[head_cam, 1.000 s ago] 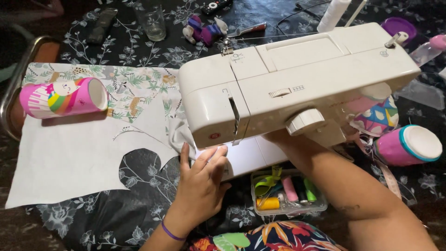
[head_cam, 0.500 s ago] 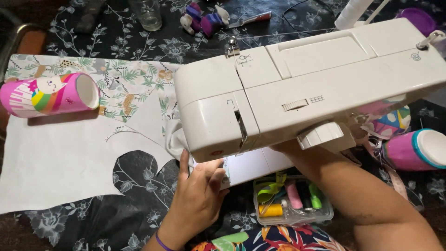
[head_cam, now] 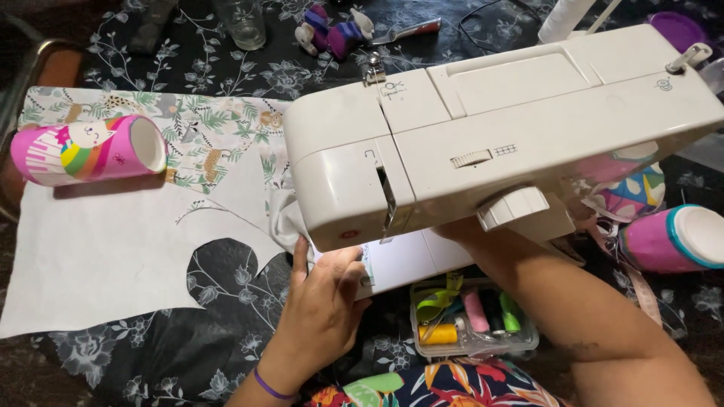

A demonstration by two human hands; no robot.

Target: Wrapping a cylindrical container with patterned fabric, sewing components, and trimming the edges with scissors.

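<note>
Since a moment ago the white sewing machine (head_cam: 490, 128) sits a little lower and nearer the middle of my view, and the pink cup (head_cam: 87, 149) on its side has slid toward the left edge; my hands have hardly shifted. My left hand (head_cam: 324, 301) lies flat and relaxed, fingers spread, pressing the white fabric (head_cam: 128, 249) down just in front of the machine's needle end, fingertips at the edge of the machine bed. It grips nothing, only holds the cloth against the bed. My right hand is hidden behind the machine body, my right forearm (head_cam: 573, 309) running up under it, so I cannot tell whether it is clenched or loose. The fabric spreads out to the left over the dark flowered table (head_cam: 226, 362), with a leafy animal print showing along its upper edge and a curved cutout near my left hand. Just beside my right forearm lies a clear box of thread spools (head_cam: 471, 320), yellow, pink and green. Another pink cup with a teal rim (head_cam: 675, 240) lies at the right.
</note>
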